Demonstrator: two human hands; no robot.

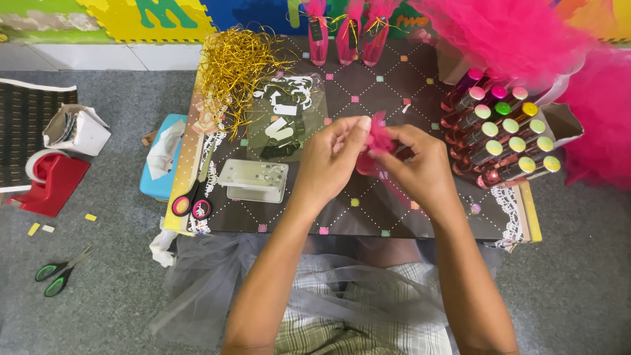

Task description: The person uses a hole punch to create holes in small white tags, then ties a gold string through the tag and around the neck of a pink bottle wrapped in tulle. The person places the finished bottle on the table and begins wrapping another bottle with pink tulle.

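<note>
Floor: we see a grey carpet [118, 289] all around, with bright foam play mats [151, 20] along the far edge.
Work surface: a low dark brown board [394, 85] with a dotted diamond pattern lies in front of us, over our lap.
Pink tulle: a big heap of hot-pink netting [559, 59] sits at the far right, partly blurred.
Grey tulle: a sheer grey net [210, 289] hangs off the near edge of the board, across our checked clothing.
Gold string: a loose tangle of gold ribbon [233, 66] lies at the far left of the board.
Tubes: a stack of small tubes with green, yellow and pink caps [503, 135] lies on its side at the right, just beside our right hand.
Wrapped tubes: three pink wrapped pieces [345, 36] stand at the far edge.
Tape dispenser: a red one [49, 177] rests on the carpet to the left.
Clear box: a small clear plastic case [255, 179] lies on the board to the left of our hands.
Scissors: a pink-handled pair [194, 197] on the board's left edge; a green-handled pair [56, 273] on the carpet.
Left hand [332, 158]: fingertips pinched together on the pink tuft.
Right hand [420, 164]: fingers closed on the same tuft from the other side.
Pink tuft [379, 135]: a small bunch of pink netting, held between both hands above the middle of the board.
</note>
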